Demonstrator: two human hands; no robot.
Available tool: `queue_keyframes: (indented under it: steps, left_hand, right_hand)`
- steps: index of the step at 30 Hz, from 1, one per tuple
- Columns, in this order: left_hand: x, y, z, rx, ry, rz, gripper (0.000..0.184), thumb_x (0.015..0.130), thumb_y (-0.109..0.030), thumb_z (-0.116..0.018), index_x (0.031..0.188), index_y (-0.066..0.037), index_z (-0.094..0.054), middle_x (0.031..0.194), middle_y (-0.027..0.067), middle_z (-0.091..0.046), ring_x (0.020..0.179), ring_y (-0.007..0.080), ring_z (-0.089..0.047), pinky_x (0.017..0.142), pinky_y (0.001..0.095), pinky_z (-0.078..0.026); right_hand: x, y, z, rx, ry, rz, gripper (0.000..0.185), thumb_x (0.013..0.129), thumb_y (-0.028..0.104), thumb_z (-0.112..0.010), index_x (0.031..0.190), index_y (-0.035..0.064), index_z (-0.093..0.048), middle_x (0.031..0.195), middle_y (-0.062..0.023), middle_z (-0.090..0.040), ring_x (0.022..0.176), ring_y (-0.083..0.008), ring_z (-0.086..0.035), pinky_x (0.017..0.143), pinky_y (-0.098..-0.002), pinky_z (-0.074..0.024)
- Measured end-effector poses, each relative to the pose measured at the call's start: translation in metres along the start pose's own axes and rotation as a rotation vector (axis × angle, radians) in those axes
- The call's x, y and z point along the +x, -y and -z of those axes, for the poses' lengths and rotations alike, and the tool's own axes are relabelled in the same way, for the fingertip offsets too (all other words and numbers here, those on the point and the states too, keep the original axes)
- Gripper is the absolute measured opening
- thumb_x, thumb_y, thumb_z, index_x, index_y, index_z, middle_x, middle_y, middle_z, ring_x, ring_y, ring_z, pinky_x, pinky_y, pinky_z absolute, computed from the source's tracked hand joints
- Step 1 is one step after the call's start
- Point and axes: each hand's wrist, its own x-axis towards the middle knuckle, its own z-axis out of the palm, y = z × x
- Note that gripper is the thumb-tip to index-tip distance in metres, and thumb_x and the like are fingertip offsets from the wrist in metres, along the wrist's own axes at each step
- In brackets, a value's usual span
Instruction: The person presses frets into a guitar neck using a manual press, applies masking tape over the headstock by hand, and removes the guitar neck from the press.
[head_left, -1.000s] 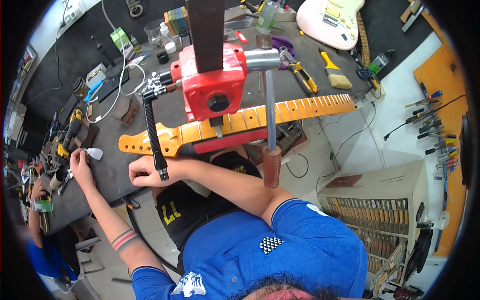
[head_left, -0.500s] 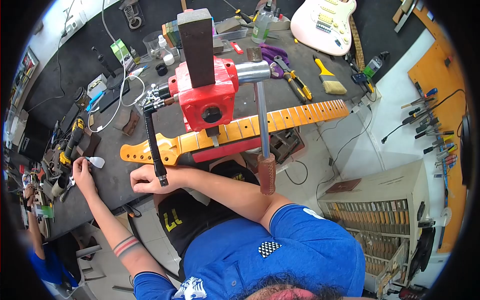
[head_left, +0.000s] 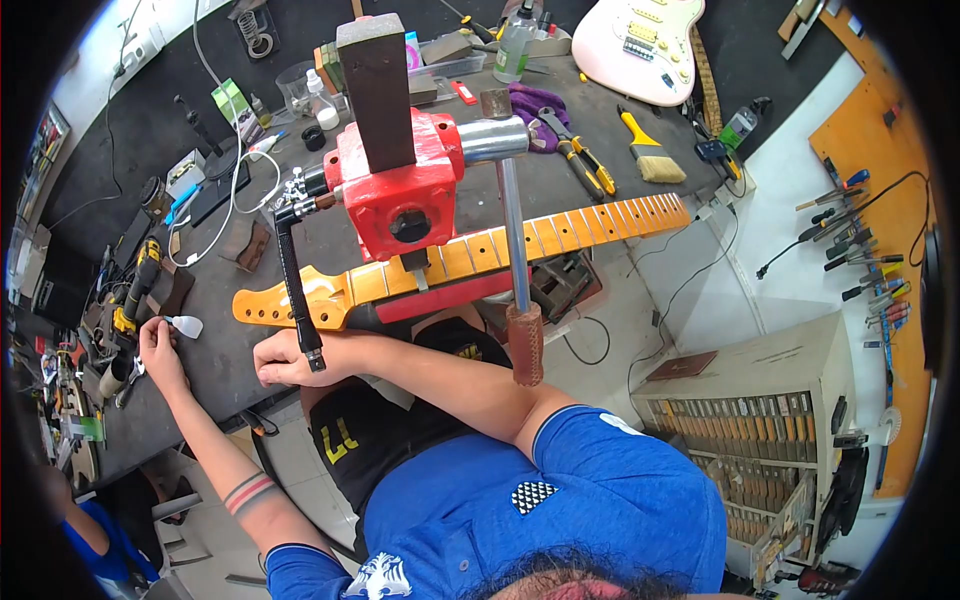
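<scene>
Showing at far left, past the workbench (head_left: 225, 365)'s near left corner: second person (head_left: 122, 540), blue top. Yellow-and-black drill (head_left: 147, 265) lies toward the bench's left end, amid clutter.

Person's left hand (head_left: 163, 350) next, fingers pinched narrow at the thin end of a small white bottle (head_left: 187, 327); can't tell if it's gripped or just touched. Bottle sits well in from the near edge.

Right hand (head_left: 283, 358) at the near edge, below the headstock: fingers loosely curled, palm side hidden, can't tell if anything's inside. Black ribbed arm (head_left: 294, 280) hangs across my view of headstock and wrist.

Guitar neck (head_left: 485, 252) runs along the near edge, headstock left, fretted end toward the bench's right edge. Red strip (head_left: 455, 296) alongside its near side. Red block fixture (head_left: 395, 185) over the neck, dark square bar (head_left: 372, 90) through it; contact with the neck unclear. Brown leather grip (head_left: 525, 345) at right, on a metal rod.

Behind: purple cloth (head_left: 537, 112), pliers (head_left: 590, 170), pale pink guitar body (head_left: 620, 60) at the far edge, brush (head_left: 652, 150) nearer the right edge.
</scene>
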Motion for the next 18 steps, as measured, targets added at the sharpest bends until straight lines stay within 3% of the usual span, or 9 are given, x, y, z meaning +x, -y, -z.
queue_keyframes:
  steps: [18]
  left_hand:
    - [-0.0028,-0.0059,-0.0022,0.019,0.001,0.019,0.016,0.112,-0.015,-0.070,0.121,-0.003,-0.077,0.098,-0.0022,-0.072,0.083,0.0053,-0.059,0.074,0.0231,-0.046]
  right_hand:
    - [-0.0015,0.0020,-0.0002,-0.021,-0.018,-0.006,0.022,0.106,0.023,-0.070,0.105,0.0008,-0.072,0.082,-0.0081,-0.067,0.080,-0.0201,-0.066,0.077,-0.0389,-0.0527]
